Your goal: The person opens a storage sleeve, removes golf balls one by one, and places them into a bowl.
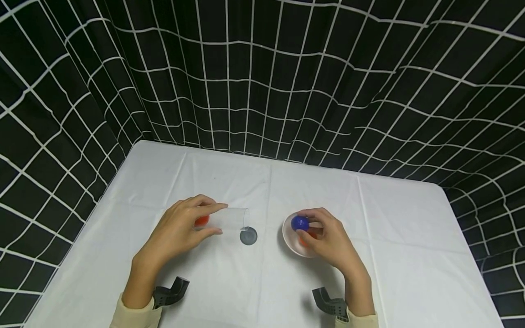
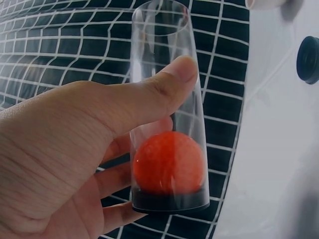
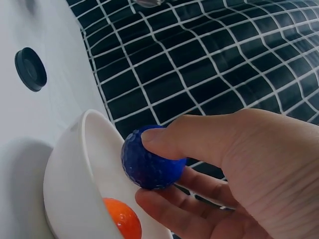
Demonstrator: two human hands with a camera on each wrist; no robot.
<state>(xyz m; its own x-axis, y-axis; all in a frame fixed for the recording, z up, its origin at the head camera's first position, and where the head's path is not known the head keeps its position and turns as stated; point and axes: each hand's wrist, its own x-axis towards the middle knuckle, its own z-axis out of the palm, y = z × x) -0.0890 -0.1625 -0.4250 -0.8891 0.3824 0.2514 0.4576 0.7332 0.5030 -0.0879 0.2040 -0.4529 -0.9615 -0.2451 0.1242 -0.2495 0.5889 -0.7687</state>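
My left hand [image 1: 184,223] grips a clear plastic tube [image 2: 169,114] with a dark base. Inside it, a red-orange ball [image 2: 169,163] rests at the base end. In the head view the tube's open mouth points right, toward the middle of the table. My right hand [image 1: 330,237] pinches a blue golf ball [image 3: 149,159] between thumb and fingers, at the rim of a white bowl [image 3: 67,184]. An orange ball [image 3: 123,219] sits in that bowl, partly covered by the hand in the head view.
A dark round cap [image 1: 248,236] lies on the white-covered table [image 1: 262,282] between the two hands, just below the tube's mouth in the head view. Black curtains [image 1: 254,82] with a white grid stand behind the table and at both sides.
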